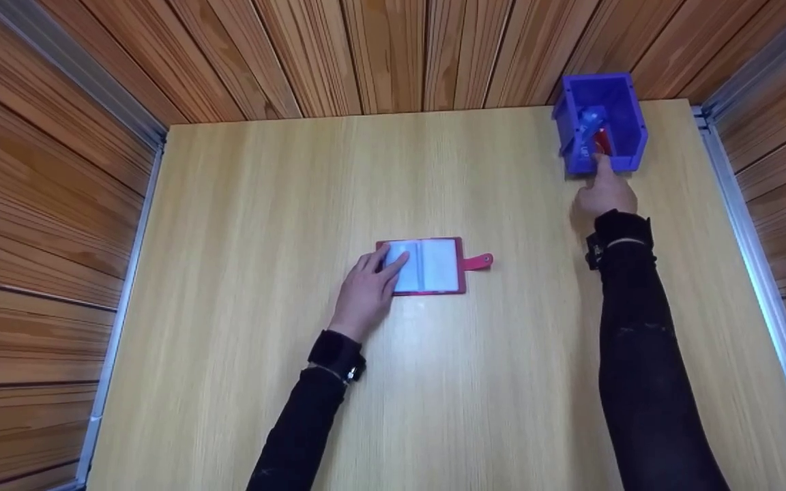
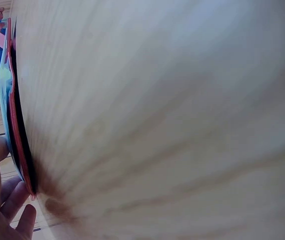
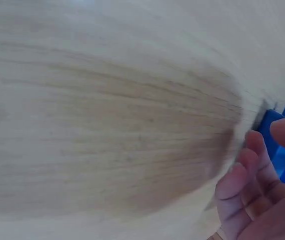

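Observation:
A small red card holder (image 1: 461, 276) lies spread open on the table, with clear bluish sleeves inside and a snap strap (image 1: 479, 262) sticking out to the right. My left hand (image 1: 366, 290) holds its left side, thumb on the left sleeve and fingers at the outer edge; the left wrist view shows them around that edge. At the back right, my right hand (image 1: 609, 193) reaches the front of a blue-purple bin (image 1: 626, 164), index finger extended over its low front wall. Other fingers (image 3: 232, 182) curl loosely beneath. Inside are a blue item (image 1: 592, 121) with pale lettering and a red item (image 1: 602, 141).
The light wood table (image 1: 263, 204) runs back to a wood-plank wall (image 1: 386, 54). Metal rails (image 1: 754, 259) border it on both sides, with more plank panels beyond. The bin stands near the back right corner.

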`<state>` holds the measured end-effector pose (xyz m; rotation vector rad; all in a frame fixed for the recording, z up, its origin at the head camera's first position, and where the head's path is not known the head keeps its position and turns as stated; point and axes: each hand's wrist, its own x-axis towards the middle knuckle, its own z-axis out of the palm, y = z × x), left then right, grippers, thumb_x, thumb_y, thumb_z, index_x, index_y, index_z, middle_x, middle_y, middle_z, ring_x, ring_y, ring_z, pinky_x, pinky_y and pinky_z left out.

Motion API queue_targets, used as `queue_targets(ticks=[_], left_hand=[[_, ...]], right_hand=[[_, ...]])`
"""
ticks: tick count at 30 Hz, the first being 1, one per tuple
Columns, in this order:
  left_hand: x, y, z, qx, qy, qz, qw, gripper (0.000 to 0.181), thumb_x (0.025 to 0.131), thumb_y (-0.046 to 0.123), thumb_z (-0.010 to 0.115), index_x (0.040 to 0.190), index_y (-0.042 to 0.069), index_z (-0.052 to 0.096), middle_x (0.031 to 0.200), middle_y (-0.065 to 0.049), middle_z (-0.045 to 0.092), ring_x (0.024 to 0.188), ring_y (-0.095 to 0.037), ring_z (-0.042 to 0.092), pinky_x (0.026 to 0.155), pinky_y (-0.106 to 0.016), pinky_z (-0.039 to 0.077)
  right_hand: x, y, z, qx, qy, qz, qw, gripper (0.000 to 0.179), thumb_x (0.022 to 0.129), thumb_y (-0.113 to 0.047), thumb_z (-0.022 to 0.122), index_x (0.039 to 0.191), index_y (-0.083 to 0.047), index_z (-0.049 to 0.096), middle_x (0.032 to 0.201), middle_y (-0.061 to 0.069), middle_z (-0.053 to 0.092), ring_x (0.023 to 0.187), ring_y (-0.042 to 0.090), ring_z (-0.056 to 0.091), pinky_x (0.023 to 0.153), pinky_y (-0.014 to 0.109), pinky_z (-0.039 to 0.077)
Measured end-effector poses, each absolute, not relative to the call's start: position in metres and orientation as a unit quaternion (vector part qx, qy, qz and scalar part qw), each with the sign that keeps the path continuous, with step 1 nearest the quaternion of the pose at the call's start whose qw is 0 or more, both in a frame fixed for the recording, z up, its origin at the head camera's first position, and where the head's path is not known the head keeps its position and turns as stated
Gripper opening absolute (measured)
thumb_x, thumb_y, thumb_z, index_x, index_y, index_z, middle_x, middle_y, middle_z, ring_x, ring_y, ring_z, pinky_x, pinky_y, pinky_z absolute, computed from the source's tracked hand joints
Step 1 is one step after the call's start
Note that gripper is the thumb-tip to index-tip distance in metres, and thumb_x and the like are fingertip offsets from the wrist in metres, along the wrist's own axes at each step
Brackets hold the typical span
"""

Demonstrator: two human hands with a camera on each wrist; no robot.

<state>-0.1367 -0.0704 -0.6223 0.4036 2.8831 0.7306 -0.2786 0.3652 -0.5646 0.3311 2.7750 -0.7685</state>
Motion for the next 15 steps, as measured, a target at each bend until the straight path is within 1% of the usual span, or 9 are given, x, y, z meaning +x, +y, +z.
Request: queue_targets(ticks=[2, 5, 8, 10, 13, 15], left_hand=[[-0.136, -0.069, -0.622, 0.134, 0.958, 0.243, 0.073, 0.045, 0.111, 0.034, 0.046, 0.156, 0.037, 0.046, 0.168, -0.006, 0.036, 0.148, -0.027, 0.041, 0.122, -0.045, 0.036], [-0.136, -0.069, -0.621, 0.134, 0.957, 0.247, 0.074, 0.045, 0.111, 0.034, 0.046, 0.156, 0.037, 0.046, 0.168, -0.005, 0.036, 0.148, -0.027, 0.04, 0.122, -0.046, 0.036], [-0.136, -0.069, -0.621, 0.136, 0.956, 0.249, 0.07, 0.045, 0.111, 0.033, 0.046, 0.156, 0.036, 0.047, 0.168, -0.006, 0.036, 0.148, -0.028, 0.041, 0.121, -0.047, 0.037], [-0.136, -0.069, -0.621, 0.139, 0.957, 0.247, 0.065, 0.045, 0.111, 0.032, 0.046, 0.156, 0.036, 0.047, 0.167, -0.006, 0.037, 0.146, -0.029, 0.042, 0.119, -0.048, 0.038], [-0.136, -0.069, -0.622, 0.146, 0.957, 0.243, 0.058, 0.045, 0.111, 0.031, 0.046, 0.155, 0.034, 0.048, 0.166, -0.008, 0.038, 0.144, -0.031, 0.043, 0.117, -0.049, 0.041], [-0.136, -0.069, -0.622, 0.15, 0.956, 0.245, 0.054, 0.045, 0.111, 0.031, 0.046, 0.155, 0.033, 0.048, 0.166, -0.008, 0.038, 0.143, -0.031, 0.044, 0.116, -0.049, 0.041]], right_hand=[[-0.277, 0.365, -0.562, 0.116, 0.953, -0.257, 0.113, 0.071, 0.097, -0.013, 0.045, 0.163, -0.003, 0.02, 0.078, 0.01, 0.048, 0.07, 0.031, 0.046, 0.06, 0.042, 0.034], [-0.27, 0.358, -0.56, 0.114, 0.96, -0.247, 0.072, 0.063, 0.1, -0.014, 0.046, 0.159, 0.0, 0.031, 0.08, 0.017, 0.054, 0.071, 0.034, 0.049, 0.062, 0.047, 0.039], [-0.261, 0.343, -0.558, 0.09, 0.964, -0.249, 0.016, 0.053, 0.101, -0.013, 0.048, 0.151, 0.002, 0.045, 0.09, 0.025, 0.062, 0.078, 0.041, 0.056, 0.07, 0.055, 0.046], [-0.254, 0.328, -0.557, 0.063, 0.963, -0.262, -0.015, 0.047, 0.101, -0.013, 0.052, 0.146, 0.001, 0.052, 0.096, 0.027, 0.065, 0.085, 0.043, 0.061, 0.077, 0.059, 0.048], [-0.243, 0.299, -0.56, 0.01, 0.956, -0.29, -0.036, 0.039, 0.102, -0.012, 0.054, 0.139, -0.001, 0.06, 0.103, 0.025, 0.07, 0.092, 0.042, 0.066, 0.084, 0.057, 0.051], [-0.232, 0.275, -0.561, -0.021, 0.951, -0.308, -0.024, 0.034, 0.103, -0.012, 0.055, 0.134, -0.002, 0.063, 0.102, 0.022, 0.072, 0.09, 0.038, 0.067, 0.083, 0.053, 0.054]])
